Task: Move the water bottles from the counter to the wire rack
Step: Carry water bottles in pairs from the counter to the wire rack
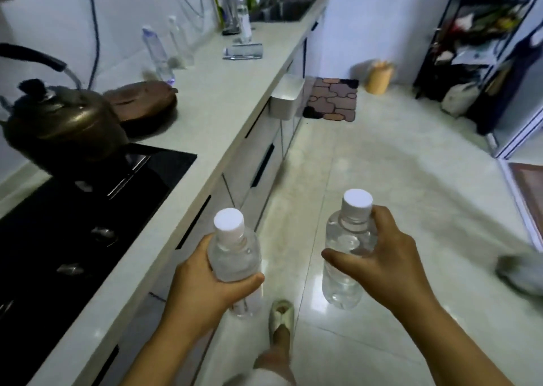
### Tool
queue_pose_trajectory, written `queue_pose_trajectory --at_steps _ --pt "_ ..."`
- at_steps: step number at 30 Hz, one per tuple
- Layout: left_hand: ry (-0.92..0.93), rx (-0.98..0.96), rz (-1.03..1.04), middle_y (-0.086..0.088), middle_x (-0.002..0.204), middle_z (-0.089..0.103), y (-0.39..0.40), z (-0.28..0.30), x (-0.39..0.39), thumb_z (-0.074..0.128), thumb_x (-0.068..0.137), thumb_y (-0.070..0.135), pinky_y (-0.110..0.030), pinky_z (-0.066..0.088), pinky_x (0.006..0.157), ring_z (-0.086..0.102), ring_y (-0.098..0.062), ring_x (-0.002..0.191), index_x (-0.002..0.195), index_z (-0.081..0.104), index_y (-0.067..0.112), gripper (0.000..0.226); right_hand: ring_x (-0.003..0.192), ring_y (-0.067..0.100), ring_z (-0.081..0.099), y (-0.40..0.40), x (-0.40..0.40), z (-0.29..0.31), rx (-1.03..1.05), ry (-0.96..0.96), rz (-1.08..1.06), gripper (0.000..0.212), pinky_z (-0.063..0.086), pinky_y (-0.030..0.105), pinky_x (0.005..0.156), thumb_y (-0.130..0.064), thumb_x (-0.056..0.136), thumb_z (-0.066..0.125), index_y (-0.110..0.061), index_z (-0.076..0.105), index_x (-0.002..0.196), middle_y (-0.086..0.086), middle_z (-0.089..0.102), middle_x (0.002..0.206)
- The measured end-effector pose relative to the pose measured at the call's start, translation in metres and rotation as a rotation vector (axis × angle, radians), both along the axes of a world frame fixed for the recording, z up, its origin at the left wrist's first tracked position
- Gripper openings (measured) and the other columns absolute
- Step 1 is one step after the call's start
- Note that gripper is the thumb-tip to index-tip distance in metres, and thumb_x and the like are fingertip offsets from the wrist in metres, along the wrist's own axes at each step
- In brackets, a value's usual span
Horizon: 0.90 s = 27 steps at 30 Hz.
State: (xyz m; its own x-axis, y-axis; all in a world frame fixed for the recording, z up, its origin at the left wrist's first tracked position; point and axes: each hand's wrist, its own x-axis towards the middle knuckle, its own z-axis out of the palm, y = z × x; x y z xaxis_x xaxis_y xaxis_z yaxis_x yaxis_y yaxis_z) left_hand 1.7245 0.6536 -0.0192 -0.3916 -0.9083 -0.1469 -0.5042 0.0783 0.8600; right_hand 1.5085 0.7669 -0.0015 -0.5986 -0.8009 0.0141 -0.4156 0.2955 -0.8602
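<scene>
A person stands in a narrow kitchen holding one clear water bottle in each hand, both upright with white caps. The left hand (202, 280) is wrapped around the middle of the left bottle (235, 256), thumb across its front. The right hand (385, 256) grips the right bottle (346, 256) from its right side, fingers curled around the shoulder just under the cap, thumb pointing across the front. Below and between the hands, a foot in a pale slipper (281, 316) stands on the glossy tiled floor (382, 165). Left of the left hand runs a long pale counter (217, 98) with a black cooktop (88, 209) and a dark kettle (61, 121) on it. Farther along the counter, well beyond the hands, more clear bottles (157, 54) remain, some upright and one lying on its side. Far ahead and right of the right hand, a black wire rack (470, 48) stands against the wall, its shelves crowded with blurred items.
</scene>
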Motion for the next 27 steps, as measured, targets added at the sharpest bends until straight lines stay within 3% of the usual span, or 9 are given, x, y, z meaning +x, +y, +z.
queue_pose_trajectory --at_steps 4,6,9,14,17,22,24,27 --pt "0.015 0.001 -0.094 0.012 0.091 0.068 -0.080 0.004 -0.070 0.087 0.052 0.031 -0.015 0.045 0.065 0.062 -0.002 0.086 0.099 0.057 0.038 0.056 0.083 0.011 0.058 -0.058 -0.057 -0.002 -0.018 0.018 -0.083 0.066 0.045 0.025 0.072 -0.032 0.057 0.083 -0.038 0.038 0.105 -0.020 0.054 0.090" --pt "0.032 0.011 -0.154 0.012 0.093 0.069 -0.127 0.007 -0.111 0.086 0.047 0.041 -0.020 0.048 0.069 0.063 -0.004 0.087 0.102 0.057 0.038 0.062 0.084 0.009 0.058 -0.092 -0.089 0.001 -0.010 0.035 -0.123 0.067 0.044 0.023 0.072 -0.033 0.057 0.083 -0.038 0.038 0.107 -0.019 0.055 0.092" --pt "0.047 0.015 -0.227 0.017 0.094 0.068 -0.183 0.018 -0.171 0.087 0.050 0.036 -0.029 0.052 0.078 0.063 -0.003 0.088 0.102 0.056 0.039 0.061 0.081 0.006 0.058 -0.136 -0.135 0.011 0.005 0.054 -0.184 0.065 0.043 0.017 0.068 -0.031 0.057 0.083 -0.036 0.042 0.106 -0.021 0.056 0.090" --pt "0.019 0.007 -0.381 0.020 0.096 0.066 -0.259 0.024 -0.275 0.079 0.042 0.051 -0.032 0.055 0.080 0.063 -0.003 0.090 0.104 0.051 0.047 0.069 0.077 -0.007 0.056 -0.193 -0.213 0.019 0.000 0.067 -0.306 0.062 0.039 0.009 0.060 -0.028 0.058 0.084 -0.033 0.046 0.106 -0.026 0.055 0.087" --pt "0.012 0.011 -0.434 0.019 0.096 0.067 -0.291 0.021 -0.341 0.076 0.036 0.055 -0.037 0.056 0.081 0.064 -0.006 0.090 0.104 0.052 0.046 0.073 0.080 -0.008 0.056 -0.214 -0.264 0.014 0.004 0.059 -0.367 0.064 0.040 0.008 0.062 -0.029 0.058 0.084 -0.031 0.047 0.109 -0.024 0.057 0.088" --pt "0.009 0.040 -0.522 0.015 0.095 0.067 -0.333 0.010 -0.464 0.086 0.043 0.039 -0.028 0.052 0.075 0.064 -0.006 0.089 0.104 0.055 0.040 0.068 0.084 -0.006 0.058 -0.244 -0.371 -0.002 -0.018 0.031 -0.452 0.064 0.043 0.012 0.068 -0.030 0.057 0.084 -0.032 0.046 0.109 -0.024 0.058 0.092" --pt "0.013 0.038 -0.545 0.014 0.095 0.068 -0.349 0.007 -0.518 0.085 0.042 0.042 -0.024 0.051 0.071 0.064 -0.004 0.087 0.103 0.054 0.040 0.068 0.085 -0.002 0.060 -0.256 -0.422 -0.006 -0.037 0.015 -0.482 0.064 0.046 0.016 0.070 -0.030 0.057 0.084 -0.031 0.047 0.109 -0.022 0.060 0.093" --pt "-0.001 0.026 -0.535 0.015 0.088 0.067 -0.371 0.014 -0.594 0.088 0.051 0.028 -0.012 0.043 0.061 0.063 0.006 0.078 0.091 0.053 0.041 0.055 0.081 -0.006 0.060 -0.276 -0.499 -0.001 -0.042 0.006 -0.508 0.063 0.043 0.007 0.065 -0.029 0.056 0.084 -0.035 0.046 0.106 -0.021 0.060 0.090"
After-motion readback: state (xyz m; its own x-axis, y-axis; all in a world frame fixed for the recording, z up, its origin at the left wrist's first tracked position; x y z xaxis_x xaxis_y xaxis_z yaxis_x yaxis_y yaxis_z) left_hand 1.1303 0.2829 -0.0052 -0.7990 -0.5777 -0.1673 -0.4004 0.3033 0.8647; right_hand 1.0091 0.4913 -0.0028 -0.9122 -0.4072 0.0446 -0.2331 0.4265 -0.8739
